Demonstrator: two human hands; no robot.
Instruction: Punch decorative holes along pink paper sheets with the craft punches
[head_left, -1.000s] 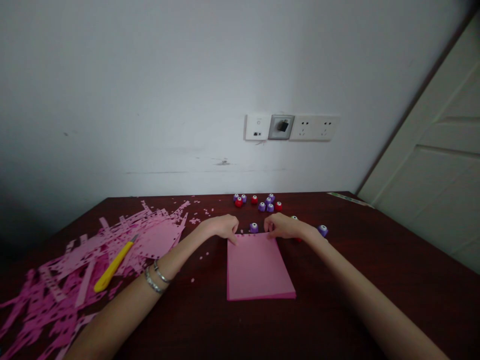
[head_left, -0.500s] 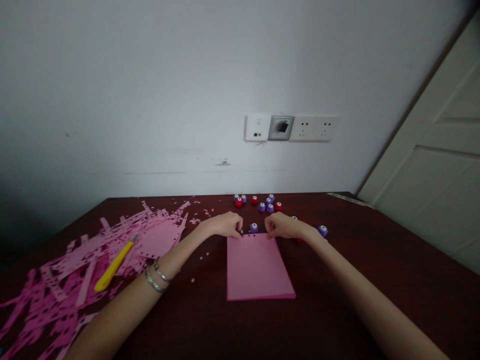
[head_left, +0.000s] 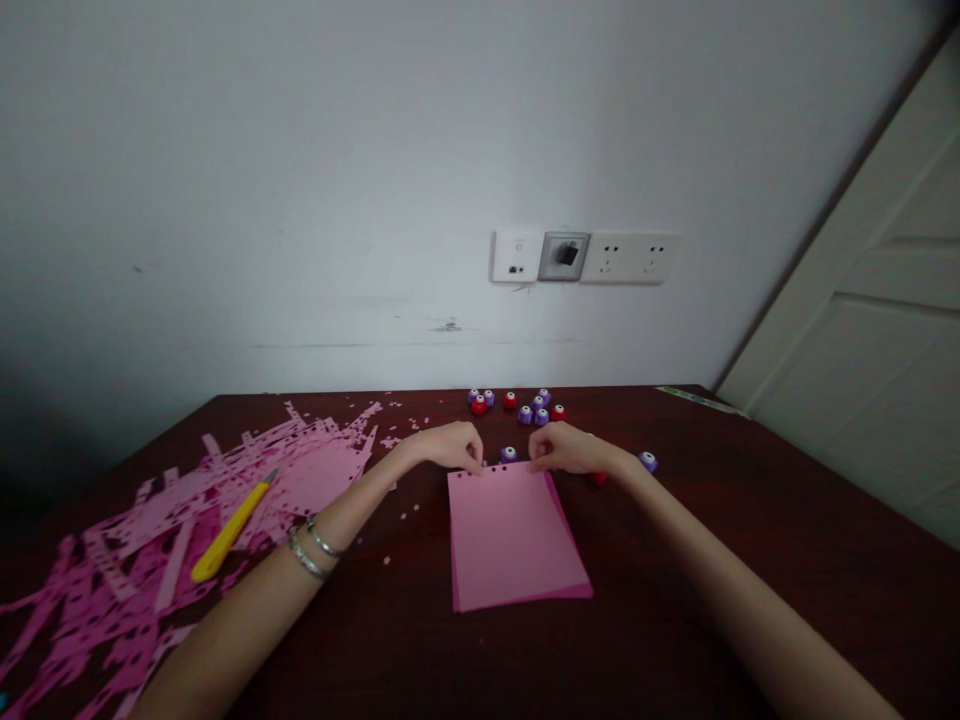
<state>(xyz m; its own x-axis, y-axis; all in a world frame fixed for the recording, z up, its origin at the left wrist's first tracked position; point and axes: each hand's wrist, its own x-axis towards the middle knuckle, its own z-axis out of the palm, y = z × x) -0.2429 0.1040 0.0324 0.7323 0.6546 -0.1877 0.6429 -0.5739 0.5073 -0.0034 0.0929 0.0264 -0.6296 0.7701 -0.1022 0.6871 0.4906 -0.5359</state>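
Observation:
A pink sheet of paper (head_left: pixel 514 540) lies in front of me, slightly skewed on top of darker pink paper (head_left: pixel 577 592) that shows along its right and bottom edges. Small punched holes run along the sheet's far edge. My left hand (head_left: pixel 455 445) is closed, thumb and finger pinching that edge near its left corner. Closed as well, my right hand (head_left: pixel 562 447) pinches the same edge near the right corner. Between the hands, just beyond the paper, stands a small purple craft punch (head_left: pixel 509 455). A red punch (head_left: pixel 597 479) is partly hidden beneath my right wrist.
Several purple and red punches (head_left: pixel 541 416) stand by the wall, and another purple one (head_left: pixel 647 462) is right of my right forearm. Pink paper scraps (head_left: pixel 315 480) heap at the left, with a yellow craft knife (head_left: pixel 229 535) on top. A printed strip (head_left: pixel 701 400) lies at the back right.
The top sheet has turned a little and shifted left, so more darker paper shows at the right. Both hands have stayed at the far edge.

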